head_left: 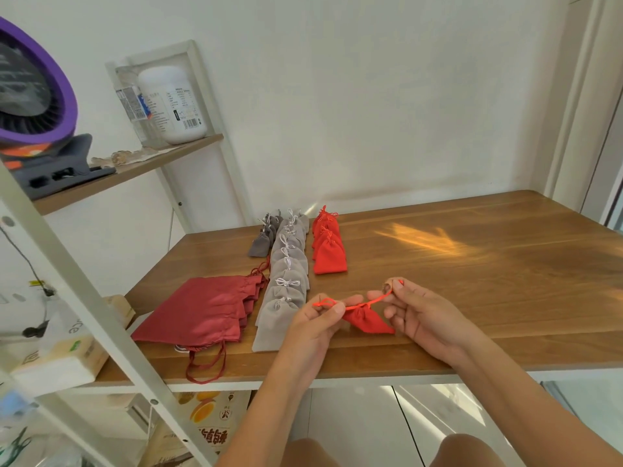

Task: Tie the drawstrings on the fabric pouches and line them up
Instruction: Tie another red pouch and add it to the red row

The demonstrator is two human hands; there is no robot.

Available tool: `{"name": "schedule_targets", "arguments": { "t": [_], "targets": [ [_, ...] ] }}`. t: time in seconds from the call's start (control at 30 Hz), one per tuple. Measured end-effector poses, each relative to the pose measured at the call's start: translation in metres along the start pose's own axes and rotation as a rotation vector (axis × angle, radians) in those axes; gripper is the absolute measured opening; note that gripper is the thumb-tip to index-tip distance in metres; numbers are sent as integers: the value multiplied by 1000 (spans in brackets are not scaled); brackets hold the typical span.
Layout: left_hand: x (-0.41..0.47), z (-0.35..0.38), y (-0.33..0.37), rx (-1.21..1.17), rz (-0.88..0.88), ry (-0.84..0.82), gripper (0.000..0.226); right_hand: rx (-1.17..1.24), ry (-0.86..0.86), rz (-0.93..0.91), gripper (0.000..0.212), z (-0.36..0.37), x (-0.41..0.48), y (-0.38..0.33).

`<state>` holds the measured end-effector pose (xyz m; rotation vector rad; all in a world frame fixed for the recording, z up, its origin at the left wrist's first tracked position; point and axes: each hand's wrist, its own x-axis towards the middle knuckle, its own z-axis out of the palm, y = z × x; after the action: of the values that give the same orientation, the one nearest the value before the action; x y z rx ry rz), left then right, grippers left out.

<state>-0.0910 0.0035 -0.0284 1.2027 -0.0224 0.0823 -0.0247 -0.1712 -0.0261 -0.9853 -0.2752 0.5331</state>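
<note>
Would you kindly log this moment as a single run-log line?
step: tying drawstring | left grip: pinches drawstring | right grip: pinches drawstring | red pouch: hangs between both grips | table: red row, grey rows lined up

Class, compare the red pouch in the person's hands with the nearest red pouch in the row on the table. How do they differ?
The held pouch hangs tilted from its drawstring; the row pouch lies flat on the table. The held pouch's drawstring is stretched between the left hand and right hand; no hand touches the row pouch. Both are bright red fabric, similar in size.
</note>
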Motion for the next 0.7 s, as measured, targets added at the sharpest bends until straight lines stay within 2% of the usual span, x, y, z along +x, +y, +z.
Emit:
{"name": "schedule_targets", "arguments": {
  "t": [0.13,0.37,0.43,0.53,0.7],
  "targets": [
    [-1,11,-3,-134,3,35,8,-32,-42,-37,17,0,-2,0],
    [-1,9,-10,-16,53,103,11,-132,-16,-143,18,1,-4,6],
    [-3,7,-10,80,58,77,12,-139,-13,-163,19,0,-5,7],
    [-5,7,-7,380,63,10,18,-193,-23,-186,21,-2,-6,7],
    [-4,5,4,580,73,70,22,-312,-81,-219,29,3,-10,8]
  ]
}}
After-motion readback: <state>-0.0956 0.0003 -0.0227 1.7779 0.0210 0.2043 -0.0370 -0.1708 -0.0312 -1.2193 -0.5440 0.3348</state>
